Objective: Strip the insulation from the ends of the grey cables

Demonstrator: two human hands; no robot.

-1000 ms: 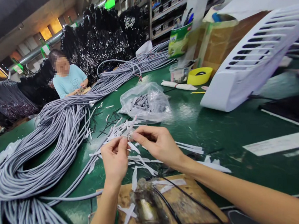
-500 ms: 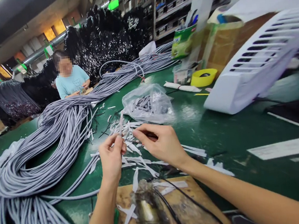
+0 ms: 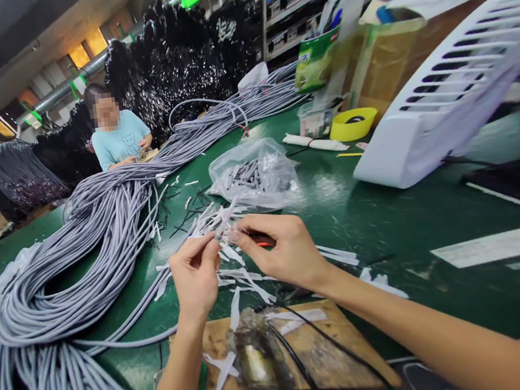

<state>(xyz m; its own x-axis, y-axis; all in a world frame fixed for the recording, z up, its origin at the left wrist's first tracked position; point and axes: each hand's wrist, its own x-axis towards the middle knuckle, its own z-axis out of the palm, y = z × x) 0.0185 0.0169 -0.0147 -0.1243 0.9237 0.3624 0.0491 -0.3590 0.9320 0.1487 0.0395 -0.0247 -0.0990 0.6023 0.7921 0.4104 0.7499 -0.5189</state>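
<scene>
In the head view, my left hand (image 3: pixel 197 274) is turned in with thumb and forefinger pinched together on a thin pale piece (image 3: pixel 221 228), while my right hand (image 3: pixel 284 242) meets it from the other side, fingertips closed on the same piece and the other fingers curled under. The piece is raised just above the green table (image 3: pixel 375 219), between my two hands; its exact shape is too small for me to make out. A bit of something red (image 3: pixel 264 243) shows beneath my right fingers. White strips (image 3: pixel 246 282) lie scattered under and around my hands, and right beyond them sits a clear plastic bag (image 3: pixel 258 176) with short grey pieces inside. Nearer to me, between my forearms, a wooden board (image 3: pixel 347 348) carries a lumpy, grimy block (image 3: pixel 257 361), with black cables (image 3: pixel 302 365) running beside it. A big looped bundle of grey cable (image 3: pixel 87 283) spreads along my left. Over on the right stand a yellow ring (image 3: pixel 354 125) and a white slatted unit (image 3: pixel 445 92). Across the table, a co-worker (image 3: pixel 125 141) in a light blue shirt sits behind the cable.
</scene>
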